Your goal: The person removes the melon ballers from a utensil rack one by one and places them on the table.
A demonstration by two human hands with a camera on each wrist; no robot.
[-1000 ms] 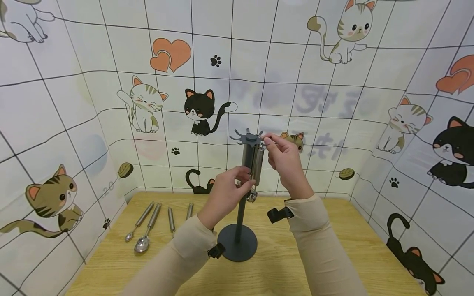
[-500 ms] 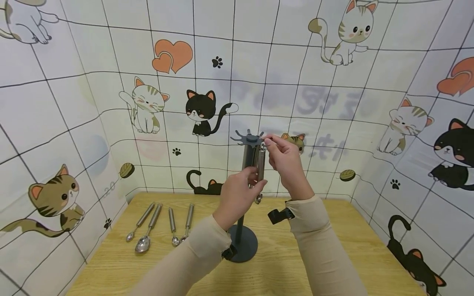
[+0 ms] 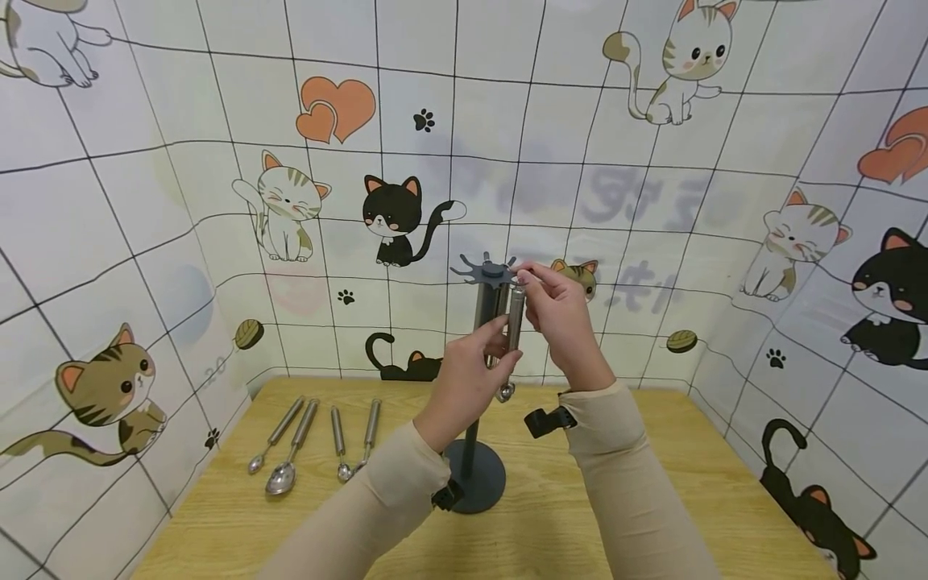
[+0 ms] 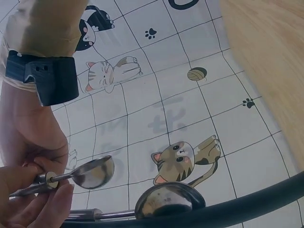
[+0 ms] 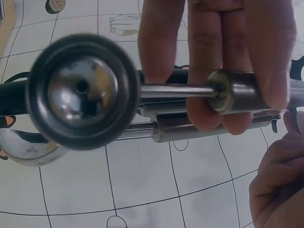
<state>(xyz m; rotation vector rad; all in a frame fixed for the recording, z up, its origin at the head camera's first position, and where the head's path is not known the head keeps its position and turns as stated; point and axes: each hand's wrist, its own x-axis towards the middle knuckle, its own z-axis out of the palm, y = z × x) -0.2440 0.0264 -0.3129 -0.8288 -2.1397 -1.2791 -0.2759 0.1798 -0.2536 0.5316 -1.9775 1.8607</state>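
A steel melon baller (image 3: 515, 318) hangs upright beside the grey utensil stand (image 3: 484, 302); its round bowl with a small central hole (image 5: 83, 90) is at the lower end. My left hand (image 3: 474, 379) pinches its handle near the bottom, thumb on one side and fingers on the other. My right hand (image 3: 561, 314) pinches the handle's top end with thumb and forefinger, right at a hook on the stand's crown (image 3: 493, 272); the fingertips partly hide that end. Behind it, another steel utensil hangs on the stand, its bowl (image 4: 171, 199) by the pole.
Several steel utensils lie at the left of the wooden table (image 3: 580, 499), among them a large spoon (image 3: 281, 478), a small spoon (image 3: 256, 463) and a small round scoop (image 3: 344, 471). The stand's round base (image 3: 478, 483) rests mid-table. A cat-patterned sheet surrounds the table's back and sides.
My left hand has moved right, bringing the melon baller's handle out from the stand's pole and nearer my right hand. The right hand has stayed at the hook.
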